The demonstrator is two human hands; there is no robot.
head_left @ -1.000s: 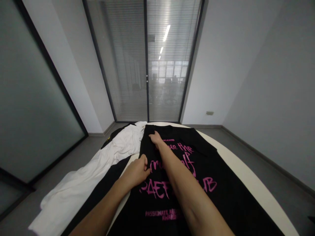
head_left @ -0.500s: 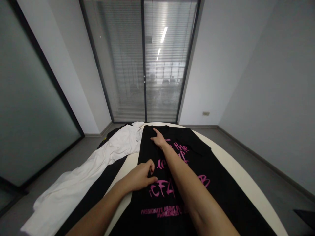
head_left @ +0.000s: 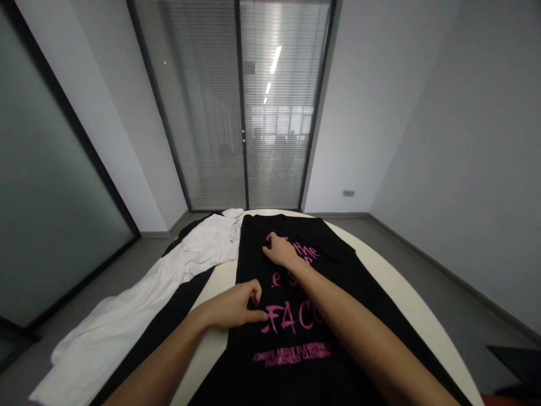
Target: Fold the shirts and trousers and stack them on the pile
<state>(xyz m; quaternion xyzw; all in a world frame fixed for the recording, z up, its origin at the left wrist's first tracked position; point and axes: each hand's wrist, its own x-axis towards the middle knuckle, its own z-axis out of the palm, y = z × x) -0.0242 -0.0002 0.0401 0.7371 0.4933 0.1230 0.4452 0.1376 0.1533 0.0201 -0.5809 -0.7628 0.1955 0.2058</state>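
A black T-shirt [head_left: 253, 259] with pink lettering lies spread over the table, its neck end away from me. My left hand [head_left: 239, 304] rests at the shirt's left edge beside the large pink letters. Its fingers are curled and its thumb sticks out to the right, apart from them. Farther up, my right hand [head_left: 279, 249] lies over the upper chest print with bent fingers and the thumb apart. Neither hand shows cloth pinched in it. My right forearm hides part of the lettering.
White clothing [head_left: 139, 299] lies crumpled along the left side, over more dark clothing [head_left: 186, 301]. The cream table [head_left: 406, 299] has a curved right edge. Beyond it stand a glass door with blinds [head_left: 274, 158] and grey walls. A dark object [head_left: 513, 361] shows at lower right.
My right hand has drawn back toward me and slightly right from near the collar, its index finger now bent. The left hand has hardly moved. The view has turned slightly right.
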